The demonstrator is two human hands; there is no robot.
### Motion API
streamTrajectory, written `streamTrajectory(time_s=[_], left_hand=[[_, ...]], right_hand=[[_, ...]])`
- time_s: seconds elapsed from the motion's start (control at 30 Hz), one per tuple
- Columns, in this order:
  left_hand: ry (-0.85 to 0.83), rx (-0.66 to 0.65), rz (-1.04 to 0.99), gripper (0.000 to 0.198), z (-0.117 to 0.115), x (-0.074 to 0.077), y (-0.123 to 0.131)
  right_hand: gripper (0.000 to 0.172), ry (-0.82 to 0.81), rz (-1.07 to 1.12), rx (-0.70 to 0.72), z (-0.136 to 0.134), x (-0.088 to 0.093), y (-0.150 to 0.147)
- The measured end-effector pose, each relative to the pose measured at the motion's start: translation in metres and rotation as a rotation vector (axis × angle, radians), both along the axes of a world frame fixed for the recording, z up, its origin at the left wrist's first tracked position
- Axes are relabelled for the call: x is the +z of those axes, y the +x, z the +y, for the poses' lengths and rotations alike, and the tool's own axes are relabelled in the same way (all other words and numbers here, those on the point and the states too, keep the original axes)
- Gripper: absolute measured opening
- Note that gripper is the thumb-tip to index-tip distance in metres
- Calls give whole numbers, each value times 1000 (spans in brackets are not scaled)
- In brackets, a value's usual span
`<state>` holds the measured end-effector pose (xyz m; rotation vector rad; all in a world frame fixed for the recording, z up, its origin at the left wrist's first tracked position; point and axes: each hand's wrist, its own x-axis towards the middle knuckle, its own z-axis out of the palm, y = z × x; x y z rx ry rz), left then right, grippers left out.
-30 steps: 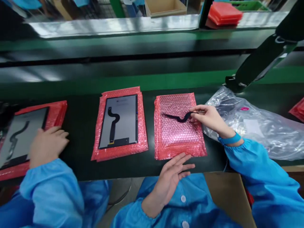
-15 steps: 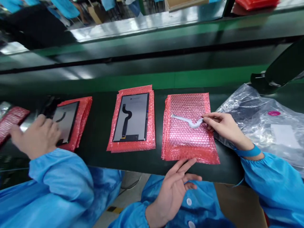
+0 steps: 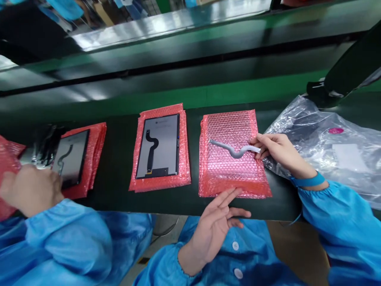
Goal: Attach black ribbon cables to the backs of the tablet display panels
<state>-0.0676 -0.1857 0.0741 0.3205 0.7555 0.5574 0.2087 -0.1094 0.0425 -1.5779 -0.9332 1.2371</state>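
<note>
A grey, wavy flat ribbon cable (image 3: 237,154) stretches across a pink bubble-wrap bag (image 3: 229,169), which lies on others like it. My right hand (image 3: 275,150), with a blue band at the wrist, pinches the cable's right end at the bag's right side. Palm turned up and fingers spread, my left hand (image 3: 212,224) holds nothing; its fingertips are at the bag's front edge. To the left, a display panel (image 3: 163,147) with a black S-shaped flex cable rests on another pink bubble-wrap stack.
At far left a co-worker's hand (image 3: 35,188) is beside another panel (image 3: 71,155) on pink wrap. A clear plastic bag (image 3: 321,139) with a pink sticker lies on the right. Behind it stands a dark arm-like fixture (image 3: 324,93). A green ledge runs along the back.
The cable's right end now shows over my right fingertips, and the cable looks darker. My left hand stays spread. The co-worker's hand has shifted down beside pink wrap. The view has shifted slightly.
</note>
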Motion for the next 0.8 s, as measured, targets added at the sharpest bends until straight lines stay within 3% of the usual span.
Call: streamTrajectory(time_s=[0.1,0.2,0.37,0.47,0.57,0.8], left_hand=[[42,21,12,44,-2,3,2],[31,61,19,39,-2,2,7],[-47,136,34,23,5,-10,17],[-73,145,7,16,11,-13,20],[-87,92,-9,12,14,-10,20],[-7,-90,-84,31,9,4,12]], right_hand=[[40,-76,64,29,0,9,-3],[37,-102,193,75,-2,17,-6],[48,91,366,-40,-6,21,-12],[44,146,380,-90,-6,14,-18],[40,150,343,-109,-5,6,-25],[36,148,230,-100,-3,5,-36]])
